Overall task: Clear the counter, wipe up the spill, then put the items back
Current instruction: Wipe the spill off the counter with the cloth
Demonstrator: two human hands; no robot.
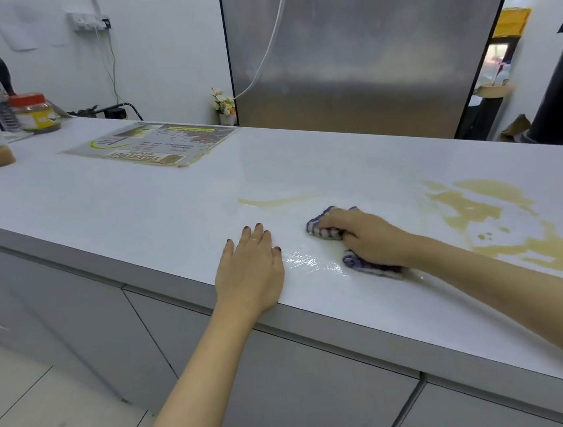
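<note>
Wipe step: right hand (367,239) grips cloth (326,231), left hand (251,268) flat on counter (133,193); next, spill (486,207) rightward.

Ahead of me stands a brushed steel panel (360,50) with a white cable (270,42) hanging across it, a small pot of flowers (223,103) beside its left edge, a wall socket (88,20) up left, and grey cabinet doors (77,319) over pale floor tiles (34,409) below.
</note>
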